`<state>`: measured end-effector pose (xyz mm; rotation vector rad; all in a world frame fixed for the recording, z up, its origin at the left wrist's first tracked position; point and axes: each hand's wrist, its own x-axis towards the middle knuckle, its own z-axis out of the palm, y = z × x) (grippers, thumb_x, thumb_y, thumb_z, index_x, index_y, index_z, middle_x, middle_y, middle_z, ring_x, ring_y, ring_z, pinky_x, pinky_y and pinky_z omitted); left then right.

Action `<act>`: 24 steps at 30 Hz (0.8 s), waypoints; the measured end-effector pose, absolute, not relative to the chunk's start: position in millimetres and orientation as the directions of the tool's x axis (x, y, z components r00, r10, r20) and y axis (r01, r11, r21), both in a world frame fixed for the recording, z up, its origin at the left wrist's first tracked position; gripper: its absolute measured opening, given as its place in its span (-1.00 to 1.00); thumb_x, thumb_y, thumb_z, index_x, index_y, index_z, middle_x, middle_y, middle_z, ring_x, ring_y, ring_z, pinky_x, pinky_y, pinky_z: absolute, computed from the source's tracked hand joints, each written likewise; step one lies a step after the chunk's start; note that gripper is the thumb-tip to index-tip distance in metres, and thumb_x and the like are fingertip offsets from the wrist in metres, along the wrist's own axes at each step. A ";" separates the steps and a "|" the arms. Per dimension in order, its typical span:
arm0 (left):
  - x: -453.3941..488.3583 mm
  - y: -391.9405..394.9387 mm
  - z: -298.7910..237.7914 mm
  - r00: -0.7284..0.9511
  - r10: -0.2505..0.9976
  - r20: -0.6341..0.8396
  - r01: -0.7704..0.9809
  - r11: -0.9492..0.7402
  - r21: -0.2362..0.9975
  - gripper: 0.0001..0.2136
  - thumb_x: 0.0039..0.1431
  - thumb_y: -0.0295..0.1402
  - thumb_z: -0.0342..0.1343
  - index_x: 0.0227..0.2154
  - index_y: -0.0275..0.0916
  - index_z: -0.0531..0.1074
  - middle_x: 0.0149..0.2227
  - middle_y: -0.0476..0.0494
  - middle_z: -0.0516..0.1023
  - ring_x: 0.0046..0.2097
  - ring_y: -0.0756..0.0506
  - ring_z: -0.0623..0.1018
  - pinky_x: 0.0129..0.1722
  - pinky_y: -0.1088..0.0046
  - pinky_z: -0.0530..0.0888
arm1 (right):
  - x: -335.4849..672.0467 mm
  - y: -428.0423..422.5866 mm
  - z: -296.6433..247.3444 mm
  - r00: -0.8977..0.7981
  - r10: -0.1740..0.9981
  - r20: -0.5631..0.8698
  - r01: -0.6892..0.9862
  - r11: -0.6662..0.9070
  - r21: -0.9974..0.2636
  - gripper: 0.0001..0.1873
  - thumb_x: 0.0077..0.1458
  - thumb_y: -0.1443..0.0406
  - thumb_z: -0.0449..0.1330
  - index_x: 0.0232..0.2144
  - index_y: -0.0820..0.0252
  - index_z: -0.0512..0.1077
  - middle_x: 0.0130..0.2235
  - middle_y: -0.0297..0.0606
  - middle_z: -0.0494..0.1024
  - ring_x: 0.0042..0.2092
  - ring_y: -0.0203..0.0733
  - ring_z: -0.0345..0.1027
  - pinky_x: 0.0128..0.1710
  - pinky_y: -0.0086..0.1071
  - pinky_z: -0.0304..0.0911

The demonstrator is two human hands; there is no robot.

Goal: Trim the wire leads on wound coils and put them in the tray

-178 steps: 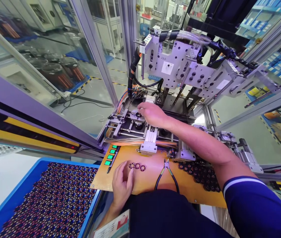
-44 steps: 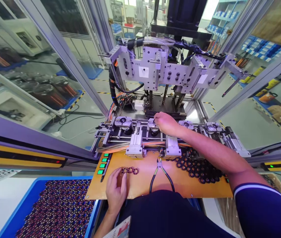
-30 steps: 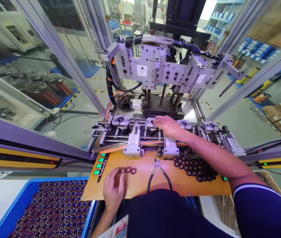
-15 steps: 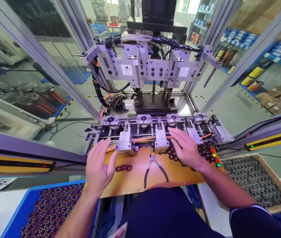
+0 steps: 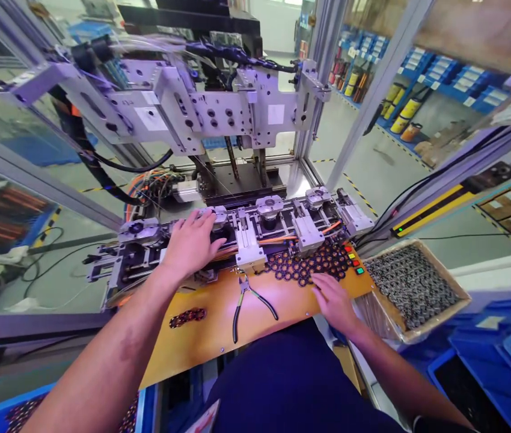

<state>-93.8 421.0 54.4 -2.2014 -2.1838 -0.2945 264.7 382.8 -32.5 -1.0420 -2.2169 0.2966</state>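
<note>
Left hand [image 5: 191, 242] spread flat, fingers released, over the second round fixture [image 5: 217, 216] from left. Right hand [image 5: 334, 299] lies open on the orange bench [image 5: 210, 328], fingertips touching dark rings [image 5: 303, 267]; cutters [image 5: 247, 299] between.

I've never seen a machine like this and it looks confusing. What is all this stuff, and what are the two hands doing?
The picture comes from a camera worn on a person's head, looking down at their own hands. In front stands a metal machine inside a glass booth, with a row of round holders along its front. The left hand rests on one of those holders. The right hand lies flat on an orange board, touching a pile of small dark rings. Neither hand visibly holds anything. Also on the board are pliers and a few more rings. A box full of rings sits to the right.
</note>
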 end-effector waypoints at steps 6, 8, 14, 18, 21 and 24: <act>-78.4 378.1 65.2 -0.020 0.936 0.352 0.945 -0.097 0.311 -0.39 0.20 -0.14 0.13 0.22 -0.39 0.24 0.30 -0.39 0.27 0.35 -0.38 0.17 0.28 -0.06 0.19 | 250.0 394.7 -63.1 -0.522 0.786 0.332 0.633 0.617 -0.467 -0.79 0.10 0.44 0.15 -0.30 0.17 0.58 -0.10 0.02 0.53 -0.04 0.16 0.40 -0.06 0.14 0.40; -67.9 344.9 64.4 -0.050 0.898 0.438 0.882 -0.167 0.441 -0.49 0.24 -0.11 0.09 0.17 -0.26 0.32 0.24 -0.28 0.38 0.30 -0.32 0.30 0.28 -0.04 0.23 | 247.1 397.2 -60.3 -0.520 0.797 0.306 0.626 0.600 -0.498 -0.76 0.10 0.47 0.12 -0.36 0.18 0.58 -0.17 0.03 0.53 -0.12 0.14 0.40 -0.11 0.14 0.40; -27.7 270.6 47.2 -0.161 0.945 0.284 0.649 -0.116 0.752 -0.72 0.20 -0.20 0.17 -0.08 -0.17 0.53 -0.17 -0.16 0.67 -0.21 -0.16 0.65 -0.19 0.29 0.61 | 222.0 379.0 -10.9 -0.567 0.754 0.331 0.419 0.610 -0.673 -0.83 0.18 0.35 0.17 -0.31 0.06 0.58 -0.16 -0.13 0.50 -0.11 -0.03 0.41 -0.13 -0.10 0.45; -3.9 265.7 49.5 -0.128 0.978 0.164 0.386 -0.103 0.917 -0.71 0.19 -0.25 0.19 -0.05 -0.20 0.53 -0.24 -0.17 0.68 -0.30 -0.12 0.65 -0.27 0.35 0.62 | 181.0 359.9 32.9 -0.605 0.688 0.401 0.050 0.536 -0.843 -0.91 0.19 0.26 0.25 -0.28 0.05 0.57 -0.06 -0.18 0.47 -0.06 -0.15 0.44 -0.11 -0.27 0.47; -1.1 264.5 56.1 -0.214 0.956 0.202 0.330 -0.124 0.936 -0.73 0.18 -0.25 0.21 -0.08 -0.21 0.55 -0.17 -0.21 0.68 -0.18 -0.17 0.66 -0.14 0.31 0.61 | 156.2 353.8 50.4 -0.618 0.660 0.426 -0.203 0.390 -0.898 -0.87 0.17 0.33 0.26 -0.22 0.01 0.57 -0.03 -0.18 0.46 -0.03 -0.15 0.43 -0.09 -0.27 0.44; -6.6 259.7 59.6 -0.274 0.911 0.307 0.421 -0.173 0.890 -0.74 0.19 -0.32 0.21 -0.06 -0.18 0.54 -0.17 -0.19 0.67 -0.18 -0.15 0.65 -0.13 0.31 0.60 | 143.0 353.7 54.8 -0.670 0.631 0.392 -0.243 0.312 -0.918 -0.83 0.20 0.31 0.24 -0.16 -0.01 0.55 -0.01 -0.18 0.47 0.04 -0.12 0.39 0.00 -0.21 0.39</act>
